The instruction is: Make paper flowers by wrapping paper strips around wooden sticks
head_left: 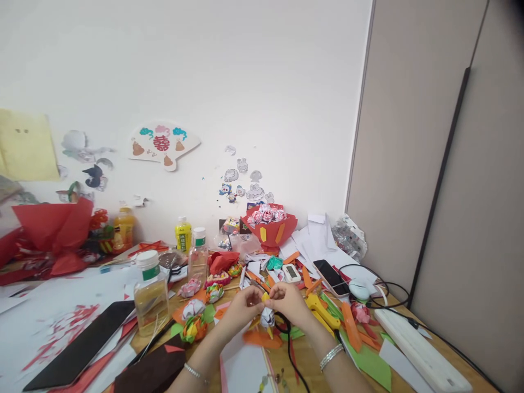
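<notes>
Close together over the middle of the table, my left hand (246,303) and my right hand (287,302) pinch a small yellow paper piece (266,297) between their fingertips. Just below it hangs a crumpled white paper flower (267,317), which seems joined to the yellow piece, though the fingers partly hide the join. Under the hands lie orange paper strips (262,339) and a white sheet (245,363). Left of my left hand sit folded paper flowers, one white (194,309) and one in orange and green (194,328). Yellow-handled scissors (323,312) rest beside my right hand.
Two bottles of pale liquid, one nearer (151,297) and one farther (198,256), stand at left by a black tablet-like slab (84,344). A red paper bouquet (269,229) stands against the wall. A phone (331,277), cables and a white power strip (421,349) lie right.
</notes>
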Motion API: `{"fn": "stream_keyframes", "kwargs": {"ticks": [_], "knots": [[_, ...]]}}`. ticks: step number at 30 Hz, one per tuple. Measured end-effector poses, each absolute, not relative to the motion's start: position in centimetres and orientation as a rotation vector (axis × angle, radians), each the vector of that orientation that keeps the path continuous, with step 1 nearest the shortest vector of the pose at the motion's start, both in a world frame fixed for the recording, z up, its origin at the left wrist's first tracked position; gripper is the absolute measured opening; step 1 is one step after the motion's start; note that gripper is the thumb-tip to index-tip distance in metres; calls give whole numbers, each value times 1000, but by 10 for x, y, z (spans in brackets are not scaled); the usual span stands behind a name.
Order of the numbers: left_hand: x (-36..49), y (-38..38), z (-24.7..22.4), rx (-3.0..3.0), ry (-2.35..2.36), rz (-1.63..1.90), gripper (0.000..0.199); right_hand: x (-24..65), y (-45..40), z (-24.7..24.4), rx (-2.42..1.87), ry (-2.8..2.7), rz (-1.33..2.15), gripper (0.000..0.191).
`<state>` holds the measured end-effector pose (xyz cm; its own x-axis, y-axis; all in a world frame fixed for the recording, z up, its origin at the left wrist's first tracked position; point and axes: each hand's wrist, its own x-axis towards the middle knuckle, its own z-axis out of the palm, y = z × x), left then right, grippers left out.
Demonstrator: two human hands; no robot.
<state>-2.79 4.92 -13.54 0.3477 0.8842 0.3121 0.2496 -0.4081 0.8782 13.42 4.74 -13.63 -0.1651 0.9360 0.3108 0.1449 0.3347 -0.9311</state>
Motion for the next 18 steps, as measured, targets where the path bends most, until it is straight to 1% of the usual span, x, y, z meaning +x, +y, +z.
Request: {"fn": "stream_keyframes", "kwargs": {"ticks": [5,12,16,18], "knots": [[-31,40,-129,1789,978,895,20,138,47,-139,-1027,-1644,1144,19],[-26,47,-146,1802,1141,880,18,134,58,-166,-1056,-1750,972,14],[-23,47,-148,1834,1177,871,16,134,56,-165,-1059,-1784,917,9],[-22,45,-145,1852,1194,880,13,136,54,-162,-1055,-1806,904,10]]}}
